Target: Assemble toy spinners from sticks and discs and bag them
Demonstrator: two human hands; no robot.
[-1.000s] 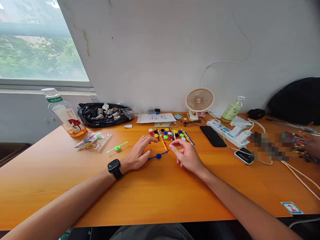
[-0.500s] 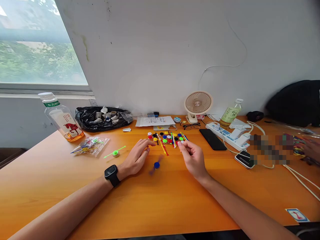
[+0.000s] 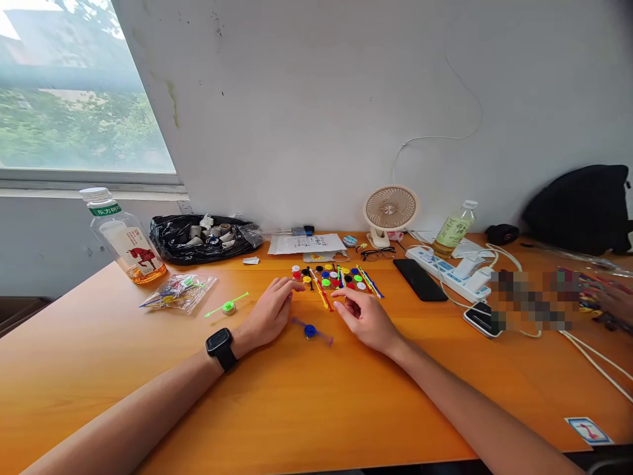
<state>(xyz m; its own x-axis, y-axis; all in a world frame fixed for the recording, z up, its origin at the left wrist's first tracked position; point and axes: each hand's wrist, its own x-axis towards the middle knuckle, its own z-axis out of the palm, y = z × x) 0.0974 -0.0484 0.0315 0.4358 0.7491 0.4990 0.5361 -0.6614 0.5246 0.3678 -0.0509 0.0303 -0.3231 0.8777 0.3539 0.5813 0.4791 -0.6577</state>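
A blue spinner with a motion-blurred blue arrow stands on the table between my hands. My left hand, with a black watch on the wrist, rests on the tabletop, fingers loosely stretched and holding nothing. Right of the spinner is my right hand, its fingers bent, the thumb apart and nothing visible between them. Beyond the fingertips lie several coloured round caps and red and yellow arrows. A green spinner with a green arrow stands left of my left hand.
On the left are a clear bag of parts, a tea bottle and a black plastic bag. A fan, phone, power strip and second bottle stand farther right. Another person's hand shows at the right edge.
My right hand has moved left and down, closer to the blue spinner, and its fingers have opened from a pinch. The blue arrow has turned. My left hand stays put.
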